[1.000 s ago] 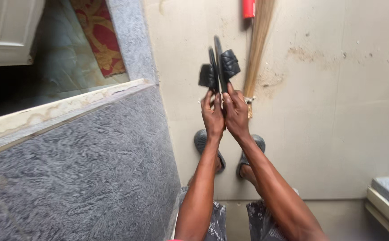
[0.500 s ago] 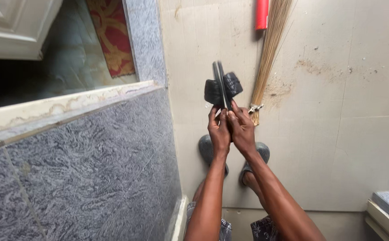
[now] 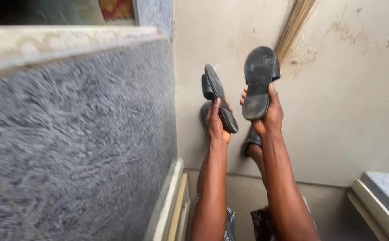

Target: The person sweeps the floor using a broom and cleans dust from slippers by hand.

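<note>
Black slippers are being held up over the pale tiled floor point(image 3: 337, 111), one in each hand, a clear gap showing between them. The left slipper point(image 3: 216, 96) is turning edge-on toward the camera, its strap bulging on the side facing the grey stone wall point(image 3: 78, 143), which is standing just to the left of it. The left hand point(image 3: 215, 122) is gripping this slipper at its lower, heel end, fingers wrapping tightly around the sole edge. The right slipper point(image 3: 258, 80) is showing its dusty, scuffed sole to the camera, tilting slightly and sitting farther from the grey stone wall than its partner. The right hand point(image 3: 268, 117) is clamping it from behind near the heel, thumb and fingertips pressing around the sole's lower part. Both forearms are stretching out from the bottom of the frame. Beyond the right slipper, straw broom bristles point(image 3: 295, 27) are lying on the floor, reaching toward the top edge. Beneath the hands, the person's feet in grey sandals point(image 3: 251, 138) are partly hiding behind the arms. Far from the grey stone wall, at the lower right corner, a grey-topped ledge point(image 3: 388, 196) is jutting in.
</note>
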